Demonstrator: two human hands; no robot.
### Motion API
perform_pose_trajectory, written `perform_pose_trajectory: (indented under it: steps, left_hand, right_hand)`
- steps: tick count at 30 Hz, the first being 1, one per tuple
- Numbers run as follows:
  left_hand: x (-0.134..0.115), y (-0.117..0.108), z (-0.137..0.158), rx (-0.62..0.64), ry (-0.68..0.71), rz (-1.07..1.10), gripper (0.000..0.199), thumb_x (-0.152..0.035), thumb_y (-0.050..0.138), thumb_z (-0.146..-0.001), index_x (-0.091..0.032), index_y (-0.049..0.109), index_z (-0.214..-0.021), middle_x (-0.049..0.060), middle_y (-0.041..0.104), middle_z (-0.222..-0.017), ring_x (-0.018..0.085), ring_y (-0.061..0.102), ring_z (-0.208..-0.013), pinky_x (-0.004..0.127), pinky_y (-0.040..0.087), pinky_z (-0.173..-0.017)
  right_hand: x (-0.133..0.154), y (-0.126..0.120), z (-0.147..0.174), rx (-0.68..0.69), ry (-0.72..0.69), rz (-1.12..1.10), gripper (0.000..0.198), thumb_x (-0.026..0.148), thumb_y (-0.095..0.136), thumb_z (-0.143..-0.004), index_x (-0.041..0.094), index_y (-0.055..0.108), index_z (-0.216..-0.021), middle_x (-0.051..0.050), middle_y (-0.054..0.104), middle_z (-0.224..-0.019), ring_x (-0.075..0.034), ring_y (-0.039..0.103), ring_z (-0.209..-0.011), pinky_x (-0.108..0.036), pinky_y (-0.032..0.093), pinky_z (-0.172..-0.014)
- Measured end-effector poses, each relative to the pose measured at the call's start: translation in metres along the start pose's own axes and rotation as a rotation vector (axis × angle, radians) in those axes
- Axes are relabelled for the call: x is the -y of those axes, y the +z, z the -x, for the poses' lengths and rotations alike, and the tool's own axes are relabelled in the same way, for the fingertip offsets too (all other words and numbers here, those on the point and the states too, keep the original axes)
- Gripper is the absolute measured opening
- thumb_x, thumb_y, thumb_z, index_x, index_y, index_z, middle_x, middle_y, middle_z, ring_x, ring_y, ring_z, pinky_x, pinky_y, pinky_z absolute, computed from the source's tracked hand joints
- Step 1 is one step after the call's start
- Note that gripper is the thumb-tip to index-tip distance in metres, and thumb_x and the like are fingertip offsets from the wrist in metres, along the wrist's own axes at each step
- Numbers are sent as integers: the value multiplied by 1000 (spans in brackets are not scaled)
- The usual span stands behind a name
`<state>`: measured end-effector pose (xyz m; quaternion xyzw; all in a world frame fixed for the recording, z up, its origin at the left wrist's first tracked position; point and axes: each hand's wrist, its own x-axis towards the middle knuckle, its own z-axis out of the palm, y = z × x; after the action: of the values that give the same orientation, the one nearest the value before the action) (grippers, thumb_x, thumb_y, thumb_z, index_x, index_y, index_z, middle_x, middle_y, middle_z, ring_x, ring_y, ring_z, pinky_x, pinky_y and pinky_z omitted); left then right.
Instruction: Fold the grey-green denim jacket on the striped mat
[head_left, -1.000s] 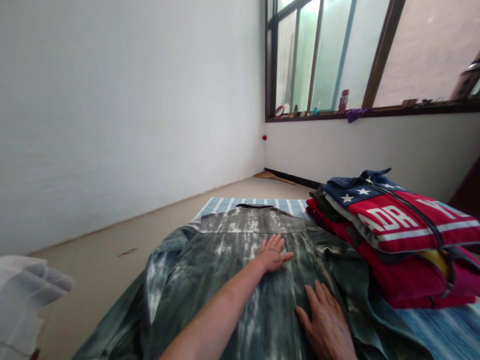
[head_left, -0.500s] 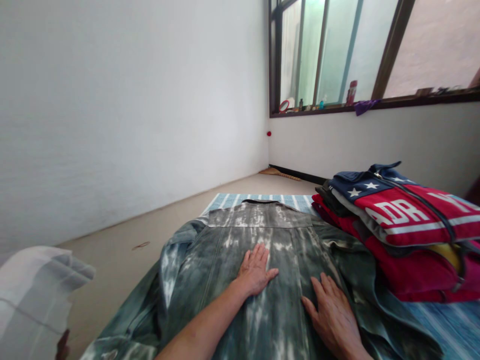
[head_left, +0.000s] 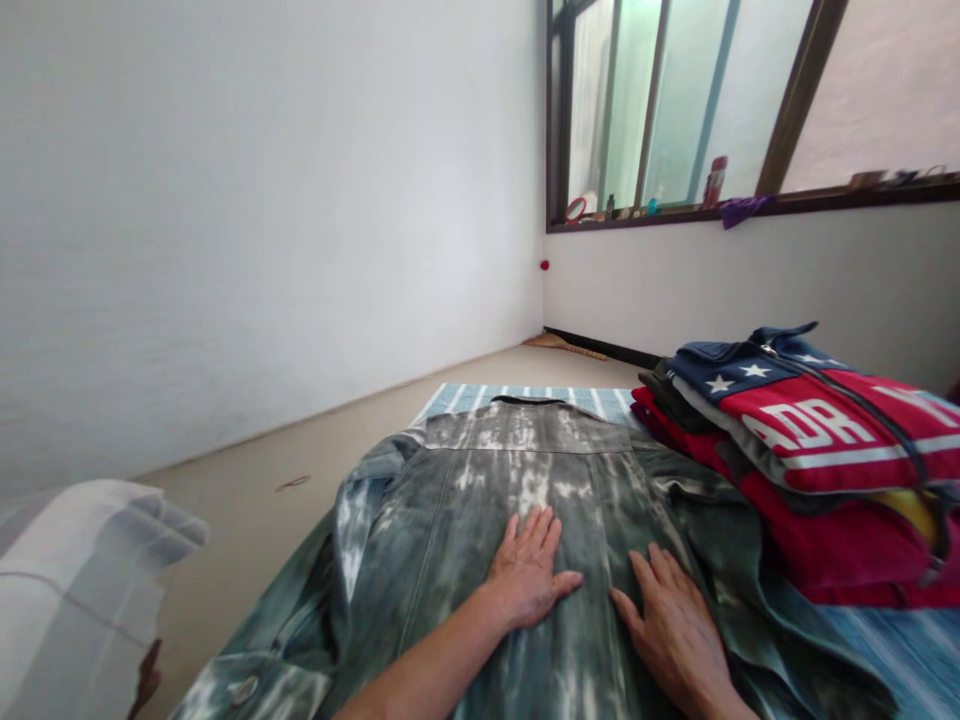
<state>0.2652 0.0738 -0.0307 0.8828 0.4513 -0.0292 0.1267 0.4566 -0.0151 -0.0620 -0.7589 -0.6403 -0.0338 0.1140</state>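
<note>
A grey-green denim jacket (head_left: 465, 520) with pale bleached streaks lies back side up, its collar at the far end and its sleeves out to both sides. My left hand (head_left: 530, 568) rests flat on the middle of its back, fingers spread. Lower and to the right, my right hand (head_left: 671, 620) also lies on the cloth, palm down with the thumb apart. Neither hand grips anything. The jacket's lower end runs out of view.
Beneath the jacket is a blue striped sheet (head_left: 892, 650). A stack of folded clothes, topped by a red and navy jacket (head_left: 810, 420), stands at right. White checked cloth (head_left: 82, 590) is at left. A broom (head_left: 562, 346) lies in the corner below the window.
My left hand has slid slightly toward me and to the right over the jacket. The right hand stays almost in place. The view has shifted a little left.
</note>
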Motion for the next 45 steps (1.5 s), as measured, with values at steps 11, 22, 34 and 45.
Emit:
perform_pose_trajectory:
  steps: [11, 22, 34, 45]
  left_hand:
    - [-12, -1, 11, 20, 5, 17, 88, -73, 21, -87, -12, 19, -150, 11, 7, -157, 24, -1, -145, 50, 0, -117]
    - [-21, 8, 25, 27, 44, 68, 92, -76, 20, -85, -12, 14, -151, 12, 2, -157, 25, -3, -145, 50, -4, -117]
    - [-43, -6, 56, 75, 84, 183, 90, -75, 23, -85, -13, 15, -150, 11, 0, -156, 22, -6, -145, 46, -5, -118]
    - [-45, -7, 60, 105, 98, 214, 98, -79, 23, -82, -9, 11, -149, 14, -3, -155, 23, -10, -144, 47, -7, -117]
  right_hand:
    - [-1, 2, 1, -14, -6, 1, 48, 40, 49, -88, 11, 58, -126, -19, 51, -137, -32, 45, -129, -43, 37, -103]
    - [-3, 6, 2, -34, -16, 14, 48, 41, 48, -88, 12, 58, -125, -18, 51, -136, -32, 46, -127, -43, 36, -103]
    - [-4, 7, 3, -43, -31, 56, 49, 43, 48, -88, 13, 57, -126, -17, 52, -136, -31, 47, -127, -41, 37, -103]
    - [-5, 8, 3, -16, -34, 73, 51, 43, 48, -89, 11, 57, -128, -19, 51, -136, -31, 45, -129, -41, 36, -104]
